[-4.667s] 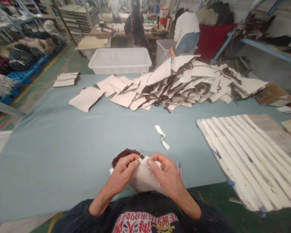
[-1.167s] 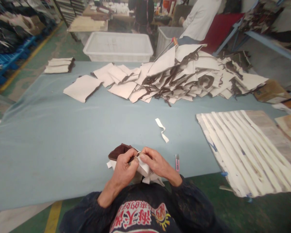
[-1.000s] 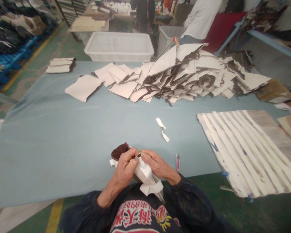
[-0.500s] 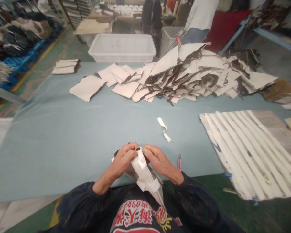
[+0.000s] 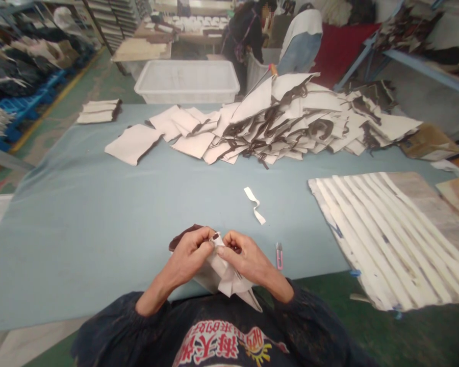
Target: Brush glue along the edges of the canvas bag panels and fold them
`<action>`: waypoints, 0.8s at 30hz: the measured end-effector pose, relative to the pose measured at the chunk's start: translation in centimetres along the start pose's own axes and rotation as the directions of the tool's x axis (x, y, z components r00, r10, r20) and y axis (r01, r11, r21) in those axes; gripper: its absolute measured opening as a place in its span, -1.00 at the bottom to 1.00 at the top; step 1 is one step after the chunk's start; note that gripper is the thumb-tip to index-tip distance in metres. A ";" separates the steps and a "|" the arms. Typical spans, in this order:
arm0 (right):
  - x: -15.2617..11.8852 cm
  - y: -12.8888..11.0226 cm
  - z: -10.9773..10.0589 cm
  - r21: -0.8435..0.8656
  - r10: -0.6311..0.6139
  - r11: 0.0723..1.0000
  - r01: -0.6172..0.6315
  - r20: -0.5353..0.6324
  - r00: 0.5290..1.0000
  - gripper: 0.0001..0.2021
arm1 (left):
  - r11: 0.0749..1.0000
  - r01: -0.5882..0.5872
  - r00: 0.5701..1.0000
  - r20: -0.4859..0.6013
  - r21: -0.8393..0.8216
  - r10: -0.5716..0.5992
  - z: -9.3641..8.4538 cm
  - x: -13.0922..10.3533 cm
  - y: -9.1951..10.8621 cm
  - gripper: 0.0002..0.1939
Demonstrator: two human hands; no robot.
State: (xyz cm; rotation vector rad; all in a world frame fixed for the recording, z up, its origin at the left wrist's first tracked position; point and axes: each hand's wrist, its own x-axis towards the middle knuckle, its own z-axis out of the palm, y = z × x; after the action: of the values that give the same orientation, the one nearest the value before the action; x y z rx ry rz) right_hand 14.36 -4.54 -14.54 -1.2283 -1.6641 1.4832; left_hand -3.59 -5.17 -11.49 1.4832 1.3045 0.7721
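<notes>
Head view, clock positions taken from the hands: two hands grasp one white fabric piece with brown lining (image 5: 208,277) at the near edge of one blue-green table (image 5: 99,219). The left hand (image 5: 189,256) pinches its upper edge; the right hand (image 5: 249,259) grips the same edge just beside, thumb on the cloth. One loose white strip (image 5: 257,208) lies between 1 and 2 o'clock; one pair of pink-handled snips (image 5: 279,257) at 3 o'clock, with one panel bearing several parallel white strips (image 5: 386,239) farther out. At 1 o'clock, one heap of white-and-brown pieces (image 5: 286,120), overlapped beyond counting. At 11 o'clock, one flat piece (image 5: 133,144) and, beyond, one folded bundle (image 5: 99,111). At 12 o'clock, one white tub (image 5: 187,86). Legible writing: red characters 海天 on the garment front (image 5: 214,341), beside one yellow sun emblem (image 5: 258,351); remaining characters are partly unclear.
</notes>
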 end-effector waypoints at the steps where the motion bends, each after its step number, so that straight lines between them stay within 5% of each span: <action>1: 0.0 0.0 0.2 -0.021 0.007 1.000 -0.008 -0.022 1.000 -0.81 | 1.000 -0.007 1.000 -0.005 0.004 0.007 0.0 0.0 0.0 -0.82; 4: -0.1 -0.1 0.9 -0.050 0.012 0.999 -0.017 -0.083 0.996 -0.85 | 1.000 -0.018 1.000 -0.013 0.012 0.018 -0.1 0.0 -0.2 -0.83; 10: -1.0 -0.1 0.8 0.302 0.107 0.942 -0.149 0.152 0.983 -0.89 | 0.999 0.025 0.998 -0.053 -0.033 -0.027 -0.6 -0.1 -0.9 -0.85; 15: -2.2 0.5 0.1 0.130 0.108 0.986 -0.104 -0.024 0.994 -0.86 | 0.996 -0.009 0.996 -0.093 -0.090 0.000 -1.2 -0.1 -1.3 -0.84; 24: -2.5 1.7 0.7 0.150 0.151 0.979 -0.137 -0.090 0.984 -0.82 | 0.975 0.055 0.993 0.116 -0.215 -0.030 -1.5 0.0 -2.1 -0.70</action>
State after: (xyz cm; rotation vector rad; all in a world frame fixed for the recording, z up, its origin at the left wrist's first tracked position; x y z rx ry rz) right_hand 15.17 -7.15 -15.94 -1.3443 -1.4020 1.5701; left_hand -5.65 -4.90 -13.03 1.3003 1.1263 0.7670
